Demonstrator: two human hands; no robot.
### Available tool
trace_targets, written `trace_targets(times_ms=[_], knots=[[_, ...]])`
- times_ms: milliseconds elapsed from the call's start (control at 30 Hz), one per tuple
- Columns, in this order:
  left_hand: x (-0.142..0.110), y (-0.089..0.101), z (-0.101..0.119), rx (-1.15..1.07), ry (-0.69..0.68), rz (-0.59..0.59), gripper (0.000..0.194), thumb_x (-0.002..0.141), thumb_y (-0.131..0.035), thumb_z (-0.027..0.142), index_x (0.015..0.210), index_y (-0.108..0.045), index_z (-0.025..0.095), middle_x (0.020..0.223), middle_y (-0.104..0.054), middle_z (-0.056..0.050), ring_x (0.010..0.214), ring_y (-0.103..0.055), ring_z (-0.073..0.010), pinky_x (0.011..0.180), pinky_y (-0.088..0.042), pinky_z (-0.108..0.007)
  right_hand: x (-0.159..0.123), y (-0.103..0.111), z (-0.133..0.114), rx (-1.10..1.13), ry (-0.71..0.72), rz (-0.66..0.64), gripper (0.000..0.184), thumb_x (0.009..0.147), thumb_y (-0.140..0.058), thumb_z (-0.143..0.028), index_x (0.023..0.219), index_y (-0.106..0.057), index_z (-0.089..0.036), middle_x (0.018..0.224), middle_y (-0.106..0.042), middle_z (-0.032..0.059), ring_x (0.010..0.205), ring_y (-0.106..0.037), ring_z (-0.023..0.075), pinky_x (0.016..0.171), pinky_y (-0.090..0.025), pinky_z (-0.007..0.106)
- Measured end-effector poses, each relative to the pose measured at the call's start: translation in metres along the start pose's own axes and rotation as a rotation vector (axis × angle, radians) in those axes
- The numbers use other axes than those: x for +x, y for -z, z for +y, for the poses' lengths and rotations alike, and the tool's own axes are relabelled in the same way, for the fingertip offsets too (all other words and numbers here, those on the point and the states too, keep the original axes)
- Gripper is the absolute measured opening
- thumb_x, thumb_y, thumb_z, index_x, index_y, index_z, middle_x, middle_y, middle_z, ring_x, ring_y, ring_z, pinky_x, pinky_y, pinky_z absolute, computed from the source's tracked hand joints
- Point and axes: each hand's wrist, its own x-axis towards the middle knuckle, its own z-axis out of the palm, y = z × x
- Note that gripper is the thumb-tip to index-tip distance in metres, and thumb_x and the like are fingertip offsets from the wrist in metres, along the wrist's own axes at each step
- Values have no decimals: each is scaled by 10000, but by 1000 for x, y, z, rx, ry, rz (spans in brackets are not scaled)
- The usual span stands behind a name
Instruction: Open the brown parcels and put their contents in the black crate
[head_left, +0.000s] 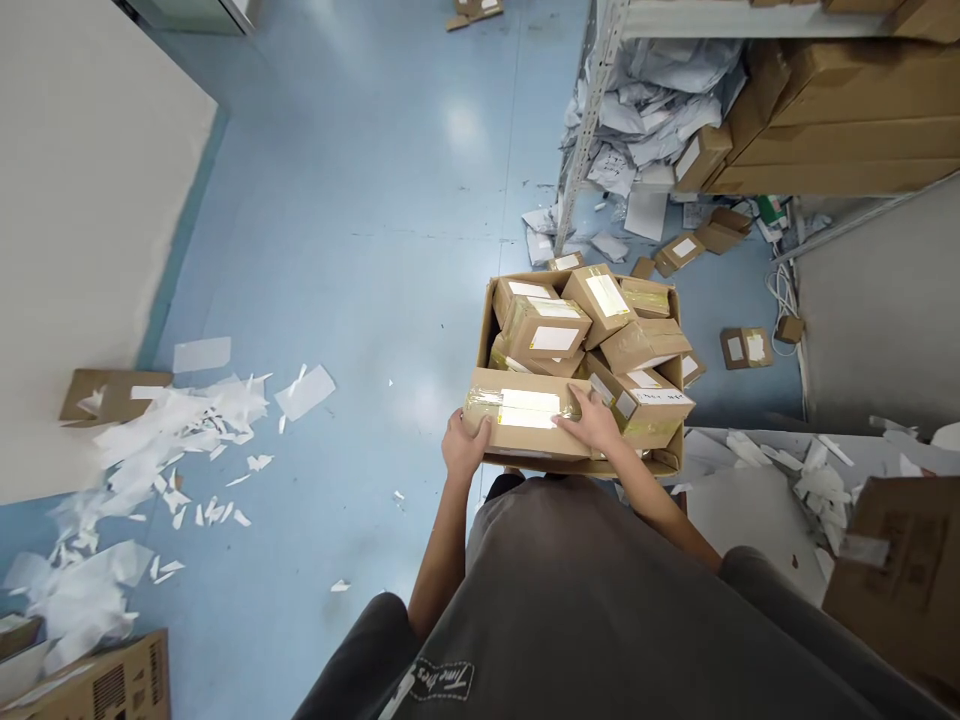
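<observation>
A long brown cardboard box with a white label and clear tape lies at the near side of a large open carton. My left hand grips its left end, thumb on the near face and fingers partly hidden. Closed on the right end is my right hand, thumb by the label and fingers over the top. Several smaller taped boxes fill the carton. Among them are a labelled box behind the long one and a box with handwriting on the right.
A metal shelf at upper right holds grey mailing bags and big cartons. Loose boxes lie on the floor to the right. Torn white paper is scattered at left. A brown carton stands at lower right.
</observation>
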Motion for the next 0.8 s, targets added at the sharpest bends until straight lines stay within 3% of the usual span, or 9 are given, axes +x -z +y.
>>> trace_targets(times_ms=[233,500,633,800], knots=[[1,1,-10,-67,-19,-41,727,952,-583,665,1518,-454,229,1498,-621,-158,1351,-618,-382,1101,-505,-493,-18,-6,-11,-40,-15,105,856,952,-636,-719,1662,-414,-297,1317,-558,151,1078,-687,324,974,-499,396],[3,-1,-28,-52,-80,-112,820,941,-620,654,1594,-360,233,1538,-594,-150,1356,-623,-369,1101,-517,-480,-38,-36,-11,35,-48,200,813,975,-644,-632,1671,-386,-300,1462,-482,167,1241,-635,365,1048,-493,439],[-9,-7,-40,-47,-171,-141,897,954,-617,640,1665,-268,218,1633,-492,-169,1456,-540,-377,1169,-474,-481,-44,-48,-6,82,-32,246,837,962,-679,-575,1688,-340,-332,1577,-408,162,1356,-563,391,1088,-489,492],[-30,-24,-66,-56,-177,-153,937,951,-637,622,1668,-219,187,1658,-427,-216,1467,-523,-389,1154,-496,-498,-57,-74,2,107,-16,261,942,918,-737,-492,1713,-251,-355,1672,-271,159,1419,-520,389,1116,-481,521]])
